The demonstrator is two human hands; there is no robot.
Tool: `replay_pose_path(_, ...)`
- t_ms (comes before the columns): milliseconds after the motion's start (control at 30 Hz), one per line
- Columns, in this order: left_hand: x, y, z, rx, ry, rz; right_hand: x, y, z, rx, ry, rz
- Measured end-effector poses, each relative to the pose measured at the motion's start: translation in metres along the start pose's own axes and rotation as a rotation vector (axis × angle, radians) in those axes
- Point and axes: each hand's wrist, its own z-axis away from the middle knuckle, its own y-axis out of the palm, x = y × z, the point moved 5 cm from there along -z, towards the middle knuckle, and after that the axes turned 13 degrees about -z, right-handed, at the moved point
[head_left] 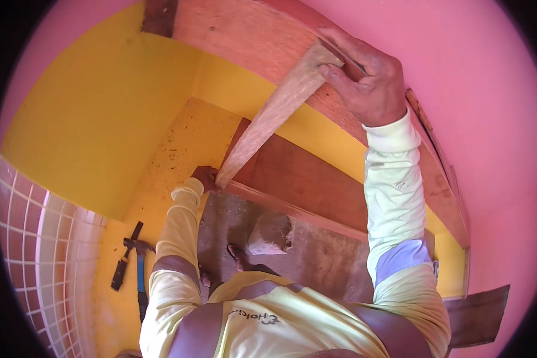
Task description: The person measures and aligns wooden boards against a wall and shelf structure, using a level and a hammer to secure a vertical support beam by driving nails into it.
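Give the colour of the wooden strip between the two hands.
The wooden strip is light tan; best seen in the head view.

wood strip: between upper board and lower board | hammer: right of grille, left of strip

Yellow surface with blue-handled hammer, black-handled tool, grey-brown floor with pale blocky lump

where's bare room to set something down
Bare patches: the speckled yellow ledge between the yellow wall and left hand, and the brown board right of the wood strip. Crowded: the ledge beside the left sleeve, where the hammer and dark tool lie.
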Motion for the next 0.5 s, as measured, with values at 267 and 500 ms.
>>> replay_pose_path(267, -0.011, -0.007, 0.004, 0.016, -0.048, 0.005, 0.005, -0.007, -0.005, 0.04, 0.132, 0.149)
replay_pose_path(500, -0.012, -0.004, 0.001, 0.063, -0.053, 0.084, 0.014, -0.017, -0.003, -0.11, -0.051, -0.111)
